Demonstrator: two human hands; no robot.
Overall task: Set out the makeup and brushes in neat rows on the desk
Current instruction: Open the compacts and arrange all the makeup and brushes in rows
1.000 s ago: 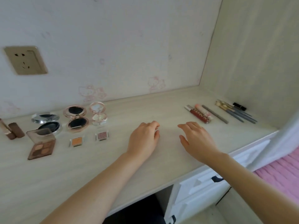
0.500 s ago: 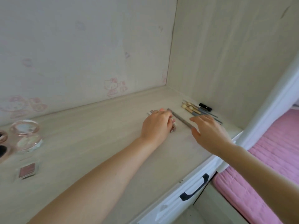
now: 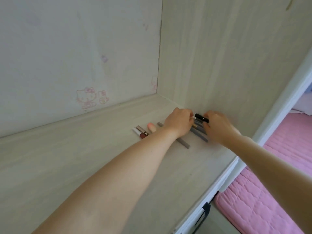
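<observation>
Pinching a black tube (image 3: 202, 118) right of the frame's middle, both hands, left hand (image 3: 179, 123) and right hand (image 3: 217, 126), hold its ends. It looks light, hard, rolly; hold the middle.

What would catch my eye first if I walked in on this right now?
Both hands meet in the desk's far right corner: the left hand and right hand close around a small black tube and a bunch of grey pencils. Just left lie a peach stick and a dark red lip gloss. Faint pink cat stickers mark the back wall.
</observation>
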